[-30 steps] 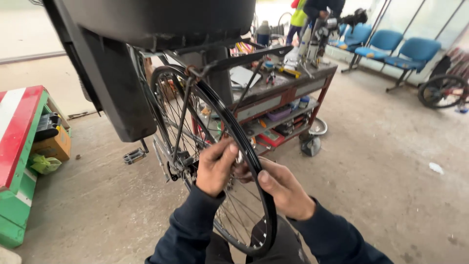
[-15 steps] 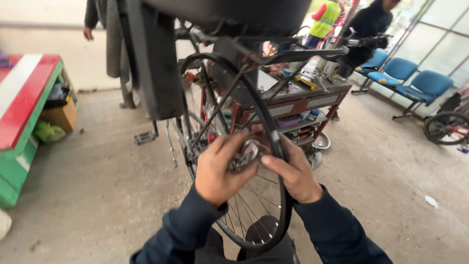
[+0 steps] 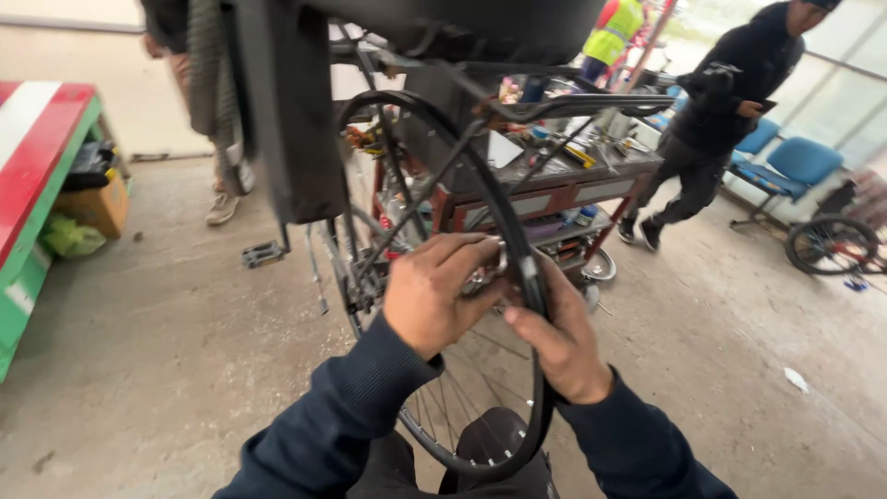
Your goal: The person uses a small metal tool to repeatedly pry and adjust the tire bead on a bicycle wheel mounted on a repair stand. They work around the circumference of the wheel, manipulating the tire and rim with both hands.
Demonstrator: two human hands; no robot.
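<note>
A black bicycle stands in front of me, its rear wheel (image 3: pixel 418 120) with a thin black tyre and steel spokes filling the middle of the view. My left hand (image 3: pixel 434 294) reaches through from the left and grips a small shiny metal part by the rim. My right hand (image 3: pixel 557 340) wraps the tyre and rim just to the right, thumb pressing toward the same spot. Both arms wear dark blue sleeves. A black saddle and bag (image 3: pixel 286 111) hang above the wheel. The part under my left fingers is mostly hidden.
A tool cart (image 3: pixel 564 185) with cluttered shelves stands right behind the wheel. A person in black (image 3: pixel 711 120) walks at the right, another stands at the back left (image 3: pixel 208 102). A red and green bench (image 3: pixel 37 176) lies left; blue chairs (image 3: pixel 795 162) and a loose wheel (image 3: pixel 830 245) right.
My view has tilted up and closed in on the wheel. Both hands have slid up the rim and come together. A person in black has walked into view at the right.
</note>
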